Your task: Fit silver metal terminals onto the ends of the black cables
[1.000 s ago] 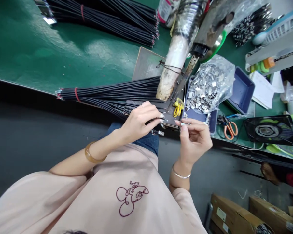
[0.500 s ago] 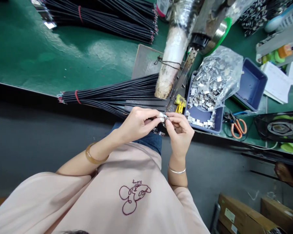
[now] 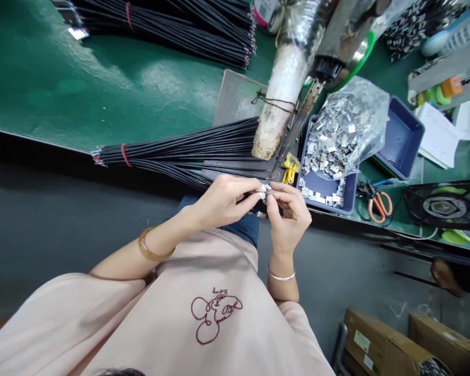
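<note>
My left hand point(image 3: 227, 202) and my right hand point(image 3: 290, 215) meet at the bench's front edge, thumbs and fingertips pinched. Between them is a small silvery metal connector piece point(image 3: 268, 187), mostly covered by the fingers; its details are too small to tell. The left thumb and finger have white coverings on their tips. Just beyond the hands, a bundle of black cables point(image 3: 180, 149), tied with a red band, fans out towards them. To the right, a blue tray point(image 3: 348, 202) holds loose metal connector shells point(image 3: 323, 197) and an open plastic bag point(image 3: 356, 112) full of more.
A white-wrapped pipe point(image 3: 276, 99) hangs over the grey board point(image 3: 235, 96), beside a metal-shafted tool point(image 3: 303, 115). Yellow clips point(image 3: 291, 169), orange-handled pliers point(image 3: 379, 206), a second blue tray point(image 3: 401, 133) and a fan point(image 3: 446, 206) lie rightward. More black cables point(image 3: 172, 28) lie at the back.
Both hands stay together at nearly the same spot, with the fingertips shifted slightly around the small piece. The view has moved a little.
</note>
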`<state>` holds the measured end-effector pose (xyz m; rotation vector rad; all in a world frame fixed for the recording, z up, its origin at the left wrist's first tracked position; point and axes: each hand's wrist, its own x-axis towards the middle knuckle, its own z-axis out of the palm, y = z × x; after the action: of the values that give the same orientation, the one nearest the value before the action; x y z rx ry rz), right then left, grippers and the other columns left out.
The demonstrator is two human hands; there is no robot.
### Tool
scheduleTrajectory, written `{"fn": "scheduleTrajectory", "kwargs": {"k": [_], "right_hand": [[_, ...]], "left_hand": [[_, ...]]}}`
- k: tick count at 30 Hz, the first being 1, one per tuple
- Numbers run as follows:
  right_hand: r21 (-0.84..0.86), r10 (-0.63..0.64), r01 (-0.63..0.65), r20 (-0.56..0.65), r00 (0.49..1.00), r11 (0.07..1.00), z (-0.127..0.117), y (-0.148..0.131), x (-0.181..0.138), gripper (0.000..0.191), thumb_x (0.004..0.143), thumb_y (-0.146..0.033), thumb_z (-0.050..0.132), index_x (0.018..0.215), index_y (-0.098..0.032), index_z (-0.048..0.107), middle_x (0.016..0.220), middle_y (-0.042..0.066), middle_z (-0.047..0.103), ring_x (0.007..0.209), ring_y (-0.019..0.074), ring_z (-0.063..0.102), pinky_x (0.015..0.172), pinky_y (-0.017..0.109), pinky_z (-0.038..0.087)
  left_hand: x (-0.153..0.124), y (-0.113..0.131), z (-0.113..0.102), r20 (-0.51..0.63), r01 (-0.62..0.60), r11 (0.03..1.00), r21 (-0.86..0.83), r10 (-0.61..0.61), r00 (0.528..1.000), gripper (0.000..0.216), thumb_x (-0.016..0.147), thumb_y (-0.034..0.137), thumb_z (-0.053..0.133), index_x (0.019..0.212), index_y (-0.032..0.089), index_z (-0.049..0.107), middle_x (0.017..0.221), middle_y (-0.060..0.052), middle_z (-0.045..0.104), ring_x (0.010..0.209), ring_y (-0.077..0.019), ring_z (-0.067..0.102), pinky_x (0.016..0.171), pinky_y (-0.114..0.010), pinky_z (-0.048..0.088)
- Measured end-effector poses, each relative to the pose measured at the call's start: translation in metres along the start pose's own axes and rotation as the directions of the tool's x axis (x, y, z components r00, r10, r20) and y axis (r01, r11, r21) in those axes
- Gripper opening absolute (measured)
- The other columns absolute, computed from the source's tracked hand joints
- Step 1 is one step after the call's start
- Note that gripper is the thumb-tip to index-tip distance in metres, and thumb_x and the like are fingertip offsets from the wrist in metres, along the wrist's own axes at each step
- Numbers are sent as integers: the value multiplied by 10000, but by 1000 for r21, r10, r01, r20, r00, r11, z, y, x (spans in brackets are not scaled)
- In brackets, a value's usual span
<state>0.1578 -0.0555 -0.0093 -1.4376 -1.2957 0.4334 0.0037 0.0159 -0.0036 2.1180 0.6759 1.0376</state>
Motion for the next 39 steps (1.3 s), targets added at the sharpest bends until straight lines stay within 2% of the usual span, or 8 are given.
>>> {"fn": "scheduleTrajectory", "kwargs": {"k": [7, 13, 17, 19, 23, 28, 35, 39], "right_hand": [[122, 90, -101, 93, 992, 987, -1, 6, 5, 29, 881, -222, 685, 866, -209, 705, 1015, 40, 743, 914, 128, 732, 739, 241, 621], [-190, -103, 114, 70, 992, 975, -7, -5, 7, 60, 873, -187, 683, 904, -226, 716, 1030, 43, 752, 984, 166, 722, 836, 326, 627], [-56, 7, -1, 104, 995, 998, -6, -6, 5, 36, 880, -198, 682, 852, -210, 701, 1001, 35, 748, 931, 144, 731, 754, 263, 628], [-24, 8, -7, 41, 999, 1000, -5, -6, 3, 48, 895, -184, 666, 885, -214, 702, 1021, 33, 750, 940, 140, 735, 777, 271, 632], [-123, -203, 186, -145, 968, 975, -4, -8, -1, 173, 942, -142, 580, 1036, -244, 684, 1071, 36, 759, 989, 173, 745, 848, 368, 644], [-311, -437, 398, -67, 897, 863, -2, -11, -3, 210, 843, -103, 719, 987, -253, 693, 1010, 6, 775, 914, 157, 755, 817, 316, 646], [14, -102, 104, -132, 986, 994, -2, -3, -2, 81, 909, -151, 635, 958, -215, 644, 996, 25, 760, 891, 139, 758, 767, 286, 657], [-23, -153, 152, -65, 986, 988, -2, 0, -3, 62, 896, -173, 650, 937, -216, 634, 1072, 47, 765, 997, 174, 755, 855, 364, 666]], "left_hand": [[1, 0, -2, 30, 84, 991, -105, -81, 996, 105, 902, 126, 573, 834, 130, 652, 600, 58, 523, 482, -50, 343, 486, -190, 300], [3, -2, -2, 57, 63, 987, -149, -55, 997, 139, 873, 115, 596, 753, 124, 667, 639, 16, 610, 525, -59, 397, 524, -198, 332], [6, 0, -7, 82, 245, 927, -283, -231, 969, 139, 870, 154, 591, 760, 118, 669, 565, 33, 536, 505, -61, 396, 497, -202, 303], [8, 2, -10, 132, 345, 859, -378, -319, 938, 156, 876, 196, 595, 766, 114, 670, 552, 35, 507, 503, -64, 399, 486, -203, 295], [13, 4, -9, 203, 437, 761, -480, -389, 899, 177, 833, 225, 638, 703, 108, 666, 559, 32, 458, 521, -63, 376, 492, -206, 282], [16, 8, -4, 185, 467, 719, -515, -438, 880, 130, 760, 159, 637, 640, 114, 609, 537, 57, 364, 513, -46, 288, 484, -204, 218], [14, 11, -4, 155, 473, 722, -506, -463, 873, 107, 756, 141, 592, 650, 130, 589, 520, 74, 291, 504, -49, 245, 478, -220, 186], [14, 10, -3, 91, 455, 771, -446, -467, 880, 173, 782, 169, 597, 613, 130, 592, 537, 57, 309, 522, -58, 258, 482, -229, 194]]}}
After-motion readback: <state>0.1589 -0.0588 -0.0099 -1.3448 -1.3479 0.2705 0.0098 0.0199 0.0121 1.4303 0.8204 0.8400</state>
